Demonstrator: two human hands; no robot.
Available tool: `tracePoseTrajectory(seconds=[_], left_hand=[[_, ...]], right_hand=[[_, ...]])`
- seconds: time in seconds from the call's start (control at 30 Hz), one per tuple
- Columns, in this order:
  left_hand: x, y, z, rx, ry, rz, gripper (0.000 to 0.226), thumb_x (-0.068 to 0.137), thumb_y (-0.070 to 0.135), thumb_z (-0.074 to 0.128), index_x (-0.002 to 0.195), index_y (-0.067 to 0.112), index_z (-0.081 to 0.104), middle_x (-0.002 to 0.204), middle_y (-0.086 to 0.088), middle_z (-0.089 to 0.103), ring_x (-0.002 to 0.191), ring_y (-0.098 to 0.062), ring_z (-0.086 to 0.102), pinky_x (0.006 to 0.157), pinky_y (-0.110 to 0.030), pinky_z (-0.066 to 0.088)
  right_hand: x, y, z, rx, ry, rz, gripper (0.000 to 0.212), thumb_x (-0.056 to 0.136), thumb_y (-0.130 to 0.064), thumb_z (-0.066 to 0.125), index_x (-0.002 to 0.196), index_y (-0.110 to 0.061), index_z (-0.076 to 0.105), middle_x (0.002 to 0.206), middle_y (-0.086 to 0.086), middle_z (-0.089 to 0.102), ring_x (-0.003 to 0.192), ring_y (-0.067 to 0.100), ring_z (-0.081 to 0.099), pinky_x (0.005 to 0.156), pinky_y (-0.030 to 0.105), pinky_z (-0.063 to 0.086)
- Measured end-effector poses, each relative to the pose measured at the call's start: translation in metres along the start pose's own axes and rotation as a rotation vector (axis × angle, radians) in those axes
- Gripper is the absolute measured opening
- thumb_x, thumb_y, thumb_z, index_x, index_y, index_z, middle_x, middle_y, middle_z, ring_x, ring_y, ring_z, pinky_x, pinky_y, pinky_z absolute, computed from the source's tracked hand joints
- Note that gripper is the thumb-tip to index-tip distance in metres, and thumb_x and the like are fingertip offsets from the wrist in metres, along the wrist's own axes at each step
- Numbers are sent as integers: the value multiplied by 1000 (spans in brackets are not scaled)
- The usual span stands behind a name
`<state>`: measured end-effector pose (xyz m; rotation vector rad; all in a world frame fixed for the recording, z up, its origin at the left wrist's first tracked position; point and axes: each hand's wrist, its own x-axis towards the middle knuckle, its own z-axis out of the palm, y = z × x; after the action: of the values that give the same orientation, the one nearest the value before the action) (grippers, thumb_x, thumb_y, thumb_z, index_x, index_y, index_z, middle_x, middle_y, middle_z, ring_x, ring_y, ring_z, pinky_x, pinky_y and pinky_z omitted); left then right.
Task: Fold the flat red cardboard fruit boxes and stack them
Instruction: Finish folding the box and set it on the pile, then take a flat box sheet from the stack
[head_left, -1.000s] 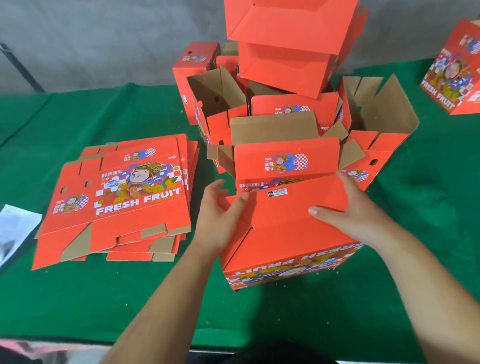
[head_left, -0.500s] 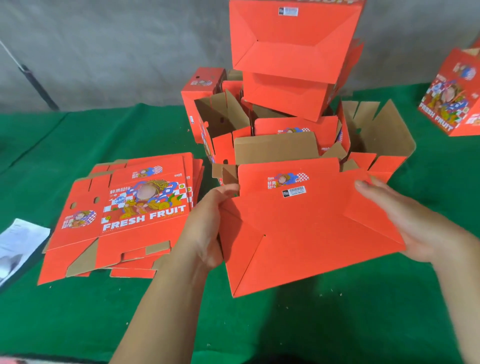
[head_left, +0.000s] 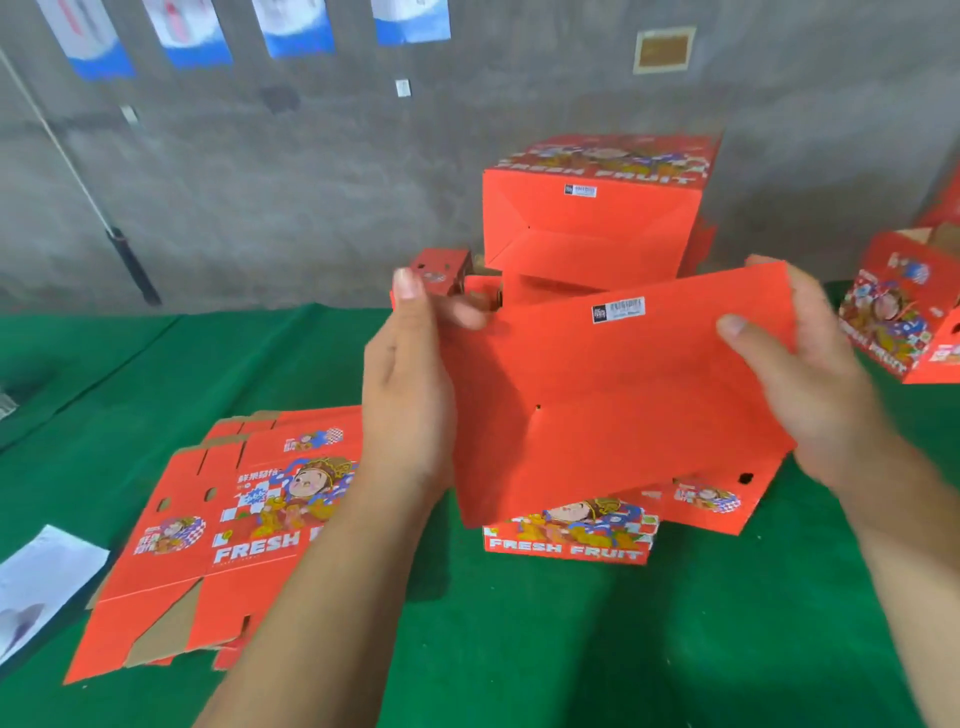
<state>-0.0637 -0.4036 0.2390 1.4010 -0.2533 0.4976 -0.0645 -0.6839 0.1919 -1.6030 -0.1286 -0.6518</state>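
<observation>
I hold a folded red fruit box (head_left: 613, 405) up off the green table, its plain red bottom with a barcode label facing me. My left hand (head_left: 410, 384) grips its left end, thumb up along the edge. My right hand (head_left: 800, 374) grips its right end, thumb on the bottom face. Behind it rises a stack of folded red boxes (head_left: 587, 218), the top one lying with its bottom toward me. A pile of flat unfolded boxes (head_left: 234, 525) printed FRESH FRUIT lies on the table at the left.
Another folded box (head_left: 904, 317) stands at the right edge. A white paper sheet (head_left: 36, 582) lies at the far left on the green cloth (head_left: 571, 649). A grey wall with posters stands close behind the stack.
The box has been lifted off the table and tipped so its bottom faces me. Both hands rose with it, gripping its ends. The view tilted upward.
</observation>
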Motion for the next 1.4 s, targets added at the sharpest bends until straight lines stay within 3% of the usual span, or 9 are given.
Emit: tracePoseTrajectory(seconds=[0.13, 0.27, 0.47, 0.6, 0.8, 0.97, 1.1, 1.3, 1.4], left_hand=[[7, -32, 3, 71, -34, 284, 52, 111, 47, 32, 78, 22, 63, 88, 5, 74, 88, -1, 67, 80, -9, 44], [17, -89, -7, 292, -160, 460, 32, 97, 51, 62, 101, 20, 57, 98, 7, 59, 94, -8, 60, 85, -22, 46], [55, -166, -51, 1627, -364, 134, 92, 81, 65, 74, 156, 32, 33, 139, -11, 48, 121, -36, 53, 98, -47, 43], [77, -175, -41, 915, -320, -472, 69, 95, 46, 67, 144, 16, 29, 119, -11, 67, 97, -30, 73, 81, -45, 59], [63, -184, 4, 574, -316, -280, 84, 97, 41, 63, 159, 23, 9, 140, -2, 60, 128, -33, 61, 109, -48, 46], [55, -207, 20, 832, -613, -382, 101, 95, 44, 66, 160, 45, -11, 141, -9, 60, 126, -33, 61, 108, -46, 49], [61, -217, 5, 1013, -775, -484, 72, 98, 28, 62, 159, 22, 23, 144, -18, 47, 124, -38, 57, 104, -46, 51], [-2, -218, -21, 1128, -737, -455, 35, 102, 47, 48, 80, 21, 57, 85, 0, 66, 81, -23, 65, 68, -31, 50], [-41, -218, -22, 788, -637, -421, 17, 104, 38, 56, 88, 33, 61, 84, 21, 66, 80, 7, 62, 67, -12, 42]], right_hand=[[1, 46, -7, -214, 104, -123, 62, 84, -53, 71, 140, -46, 45, 142, -1, 57, 131, 24, 56, 112, 58, 41], [-16, 82, 14, -203, 86, -294, 54, 87, -31, 74, 130, -35, 43, 153, 6, 46, 146, 19, 41, 120, 33, 31], [-26, 141, 30, -912, -186, -262, 61, 85, -27, 82, 130, -8, 46, 156, 14, 27, 138, 38, 46, 104, 53, 50], [-19, 156, 29, -1012, -91, -88, 75, 88, -34, 78, 149, -32, 34, 122, 10, 41, 103, 38, 57, 82, 53, 56], [7, 152, 33, -722, 61, 103, 72, 101, -23, 61, 157, -49, 26, 56, 0, 55, 54, 22, 59, 53, 42, 48], [11, 170, 17, -559, -37, 425, 91, 99, -13, 58, 162, -47, 0, 122, 8, 70, 87, 27, 68, 70, 33, 50], [-19, 173, 28, -654, -371, 587, 124, 94, -21, 69, 142, -55, -40, 171, 8, 8, 138, 31, 48, 93, 33, 51], [-72, 165, 82, -393, -173, 442, 80, 95, -17, 61, 155, -49, 17, 154, -11, 40, 120, -11, 56, 97, 21, 51], [-108, 164, 117, -349, -279, 434, 69, 95, -18, 59, 151, -47, 31, 150, -16, 46, 123, 4, 58, 104, 36, 49]])
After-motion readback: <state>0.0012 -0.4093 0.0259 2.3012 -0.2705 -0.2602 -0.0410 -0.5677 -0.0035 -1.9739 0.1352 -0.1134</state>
